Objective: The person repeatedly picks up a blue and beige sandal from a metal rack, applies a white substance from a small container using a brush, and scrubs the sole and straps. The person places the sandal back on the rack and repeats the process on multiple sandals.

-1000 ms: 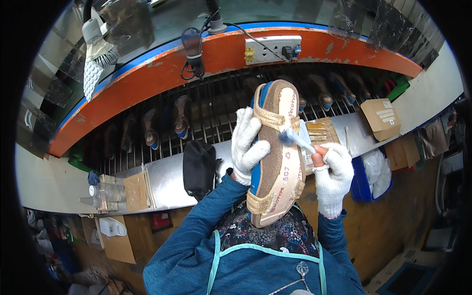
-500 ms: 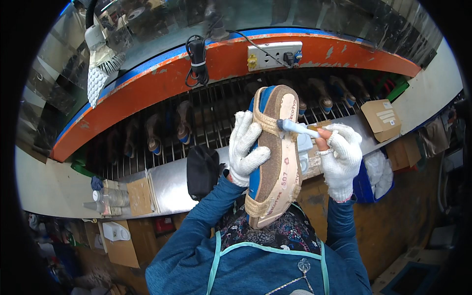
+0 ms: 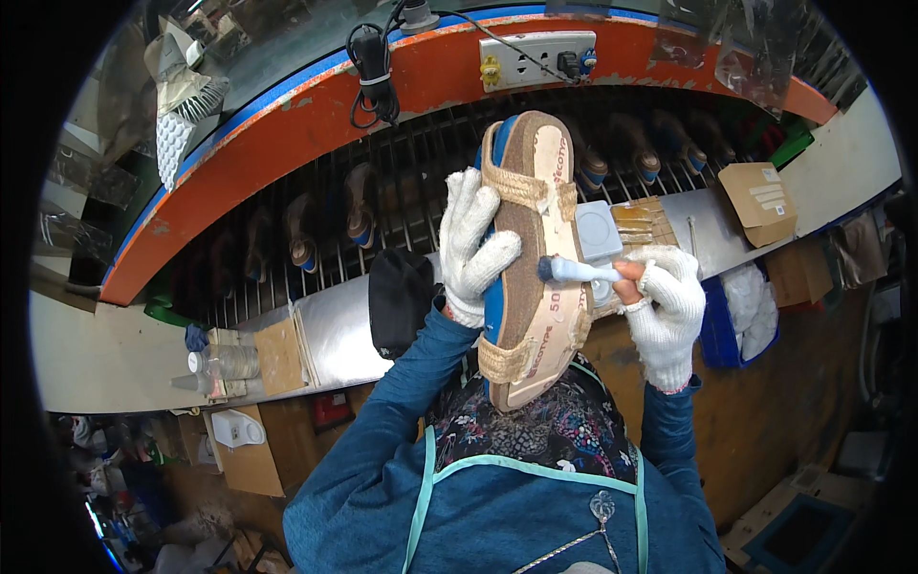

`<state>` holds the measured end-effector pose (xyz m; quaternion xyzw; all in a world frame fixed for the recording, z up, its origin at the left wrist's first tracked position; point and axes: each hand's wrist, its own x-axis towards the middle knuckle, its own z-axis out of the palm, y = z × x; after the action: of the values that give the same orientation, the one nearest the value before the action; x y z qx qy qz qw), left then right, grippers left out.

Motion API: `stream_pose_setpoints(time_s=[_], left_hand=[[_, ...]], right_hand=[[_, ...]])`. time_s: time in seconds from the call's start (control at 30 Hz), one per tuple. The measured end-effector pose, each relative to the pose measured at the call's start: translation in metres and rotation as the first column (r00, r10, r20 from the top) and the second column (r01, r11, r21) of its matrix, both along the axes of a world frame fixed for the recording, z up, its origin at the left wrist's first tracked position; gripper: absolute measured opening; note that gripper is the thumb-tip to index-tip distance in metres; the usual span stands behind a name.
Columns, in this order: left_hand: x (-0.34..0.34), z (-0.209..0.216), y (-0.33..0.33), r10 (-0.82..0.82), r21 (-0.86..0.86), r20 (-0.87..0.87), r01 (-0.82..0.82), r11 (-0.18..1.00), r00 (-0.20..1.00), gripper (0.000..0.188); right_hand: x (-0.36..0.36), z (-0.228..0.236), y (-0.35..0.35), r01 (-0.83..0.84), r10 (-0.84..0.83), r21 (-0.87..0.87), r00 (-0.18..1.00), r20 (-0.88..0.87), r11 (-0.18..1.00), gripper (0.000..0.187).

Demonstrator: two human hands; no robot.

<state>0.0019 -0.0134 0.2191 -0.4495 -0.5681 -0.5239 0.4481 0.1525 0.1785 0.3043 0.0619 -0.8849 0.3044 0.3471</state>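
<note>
In white gloves with bare fingertips on the right one, both hands are over the bench. My left hand grips the left side of a sandal upper on a shoe last, its underside turned up, with brown edging, blue sides and woven straps. The thumb lies across the brown edge; whatever is behind the last is hidden. Pinched in the fingertips of my right hand is a pale-handled brush. Its dark bristles are at the brown edging, midway along the sole; whether they touch it I cannot tell.
Several more shoes on lasts stand on a roller conveyor under an orange frame. A black pouch, a white lidded container and a cardboard box are on the bench. A blue bin sits at the right.
The brush has moved from beside the upper strap down to the middle of the sole's brown edging. The last has shifted slightly upward in view, and the camera view has tilted.
</note>
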Motion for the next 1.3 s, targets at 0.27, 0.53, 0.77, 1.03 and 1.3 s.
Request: stream_pose_setpoints(time_s=[0.27,0.53,0.77,1.03,1.3], left_hand=[[-0.003,0.002,0.013,0.070,0.073,0.025,-0.071,0.995,0.997,0.034],[-0.003,0.006,0.014,0.196,-0.012,0.043,-0.196,0.981,0.980,0.036],[-0.007,0.007,0.020,0.211,-0.016,0.023,-0.211,0.977,0.977,0.037],[-0.006,0.008,0.017,0.231,-0.032,0.060,-0.230,0.973,0.971,0.036],[-0.006,0.000,0.022,0.161,0.040,0.140,-0.168,0.985,0.977,0.039]], right_hand=[[0.015,-0.014,-0.009,0.001,0.000,0.007,0.996,-0.087,1.000,0.024],[0.029,-0.010,-0.009,0.058,-0.042,0.126,0.991,-0.128,0.990,0.027],[0.015,-0.006,-0.004,0.115,-0.112,0.025,0.988,-0.105,0.993,0.023],[0.017,0.004,-0.003,0.013,0.005,0.128,0.990,-0.138,0.992,0.024],[-0.001,0.005,-0.001,0.149,-0.142,-0.066,0.984,0.106,0.987,0.016]])
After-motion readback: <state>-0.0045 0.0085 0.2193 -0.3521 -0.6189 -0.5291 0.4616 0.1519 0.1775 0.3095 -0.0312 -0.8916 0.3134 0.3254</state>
